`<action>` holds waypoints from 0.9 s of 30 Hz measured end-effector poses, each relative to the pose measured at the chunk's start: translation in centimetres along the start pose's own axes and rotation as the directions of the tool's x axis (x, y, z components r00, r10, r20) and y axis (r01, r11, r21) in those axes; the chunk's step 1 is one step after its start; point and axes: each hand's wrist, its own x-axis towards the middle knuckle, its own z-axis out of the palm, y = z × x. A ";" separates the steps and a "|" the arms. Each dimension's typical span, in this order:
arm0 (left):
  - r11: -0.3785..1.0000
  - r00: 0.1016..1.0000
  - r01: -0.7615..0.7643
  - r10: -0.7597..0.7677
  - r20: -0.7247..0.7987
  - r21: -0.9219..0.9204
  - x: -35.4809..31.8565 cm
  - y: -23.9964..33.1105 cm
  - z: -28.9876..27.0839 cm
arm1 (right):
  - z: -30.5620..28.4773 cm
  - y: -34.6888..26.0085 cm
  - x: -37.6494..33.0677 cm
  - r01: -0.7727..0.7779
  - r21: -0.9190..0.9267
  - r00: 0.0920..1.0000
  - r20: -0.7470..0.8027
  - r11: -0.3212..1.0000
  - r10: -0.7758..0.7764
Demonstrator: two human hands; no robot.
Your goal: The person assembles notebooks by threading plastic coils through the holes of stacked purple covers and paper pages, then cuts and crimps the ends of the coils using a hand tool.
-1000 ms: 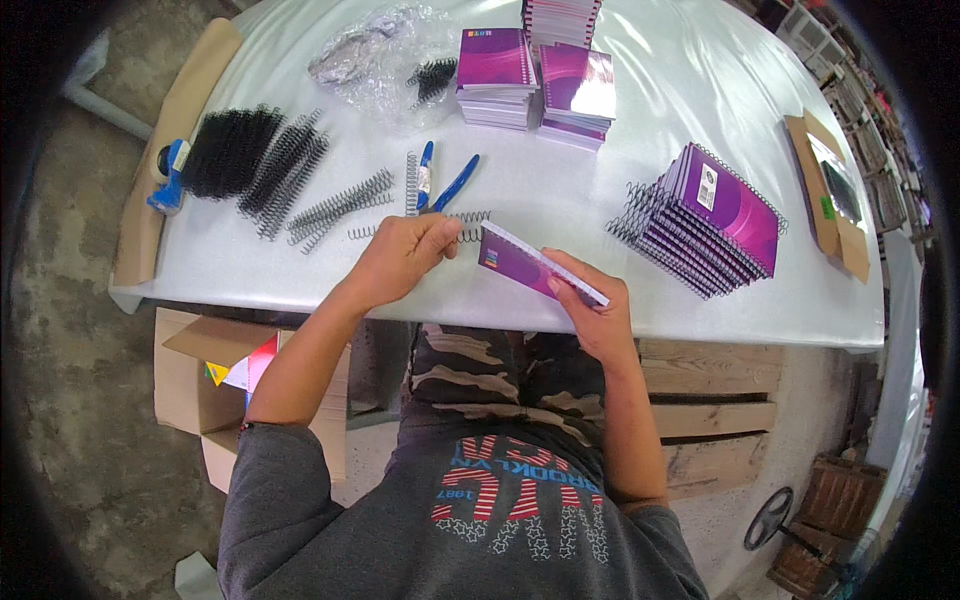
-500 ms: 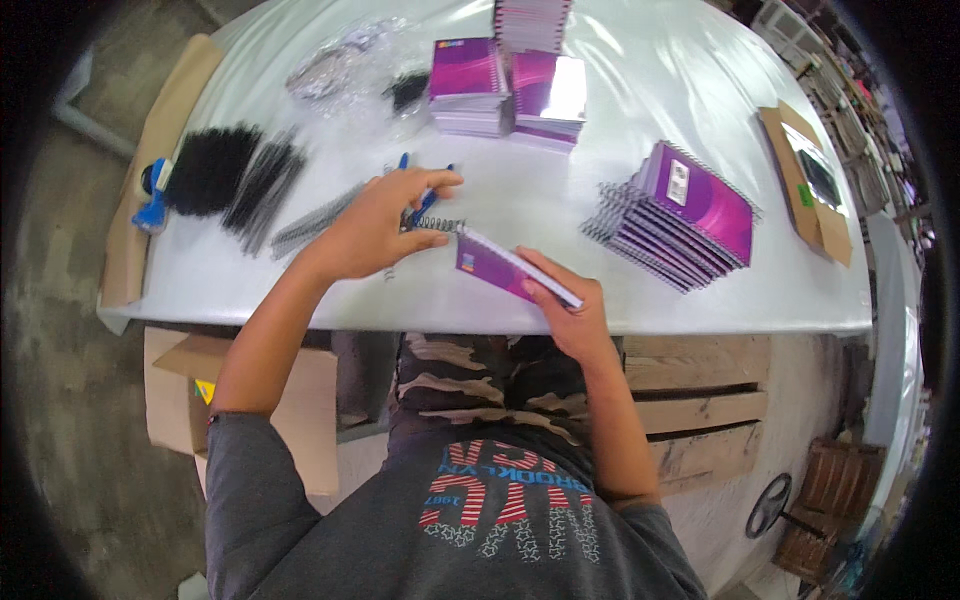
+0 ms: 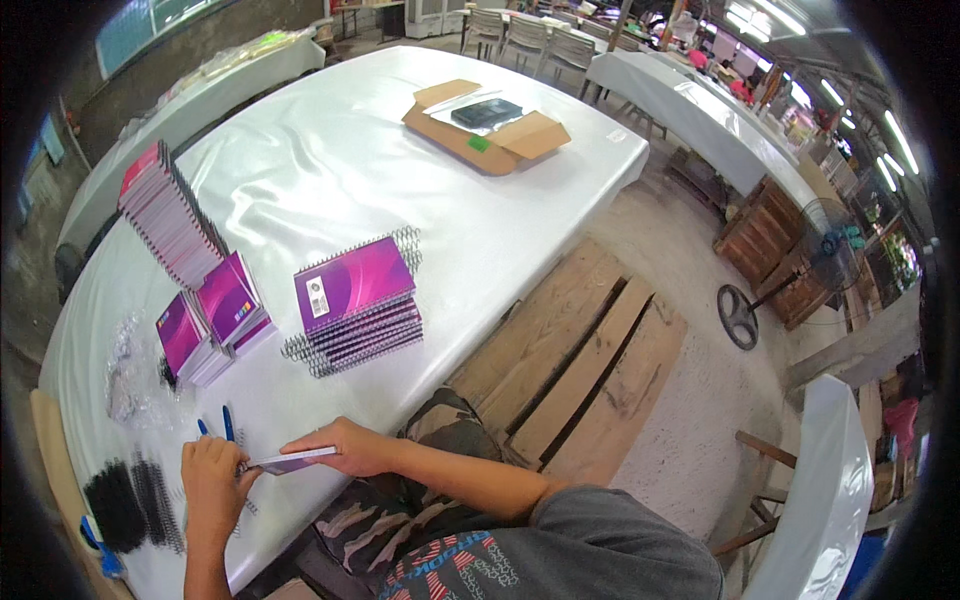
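My right hand point(image 3: 350, 447) grips a thin purple notebook point(image 3: 292, 462) by one end, held edge-up just above the table's near side. At its other end my left hand point(image 3: 212, 482) has thumb and fingers closed together by the spiral binding. Two blue handles point(image 3: 228, 424), seemingly of pliers, stick out beyond the left fingers; whether that hand holds them is hidden. Black spiral coils point(image 3: 115, 507) lie in bundles beside my left forearm. Ahead of my right hand stands a stack of purple spiral notebooks point(image 3: 358, 290) with coil ends jutting out.
Shorter notebook piles point(image 3: 228, 300) and a tall stack point(image 3: 170, 215) stand farther left, near crumpled clear plastic point(image 3: 125, 370). An opened cardboard piece point(image 3: 485, 130) carries a dark item in plastic. A blue tape dispenser point(image 3: 100, 548) sits at the left edge. A wooden pallet point(image 3: 570, 360) and fan point(image 3: 825, 245) are right.
My view has swung to the right and up, showing more of the room. The left fingers, earlier spread around the loose coil end, have closed in at the notebook's end.
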 end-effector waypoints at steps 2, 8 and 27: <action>0.996 0.995 -0.019 0.027 -0.098 0.083 0.0 0.1 0.7 | -0.1 -0.2 -0.2 -0.006 -0.005 1.000 -0.009 1.000 0.006; 0.997 0.997 0.064 -0.066 0.041 0.032 -0.3 0.2 -0.1 | 0.1 -0.9 -0.1 0.020 0.006 1.000 -0.009 1.000 -0.020; 0.993 0.999 -0.052 0.051 0.008 0.105 -0.9 -0.4 0.2 | 1.1 0.0 -0.4 0.040 -0.042 0.999 -0.006 0.998 -0.041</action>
